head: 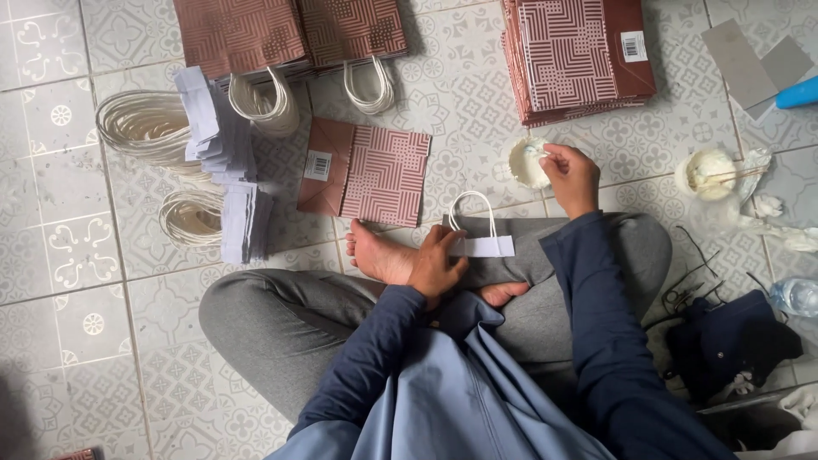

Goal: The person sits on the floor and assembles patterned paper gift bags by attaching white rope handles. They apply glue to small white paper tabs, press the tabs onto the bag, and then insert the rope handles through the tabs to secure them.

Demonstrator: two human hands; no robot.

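Glue comes first: right hand pinches a small stick at the cup, so a thin dab seems wisest. Left hand grips the handle strip flat on the shin, just below the patterned bag.

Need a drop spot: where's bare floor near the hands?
Free: tiles between flat bag and glue dish; floor left of knee, below handle coils. Crowded: right side by cup, scraps, bottle. Left hand holds a handle strip; right hand at dish.

The right hand hides part of the white cup; contents unclear.
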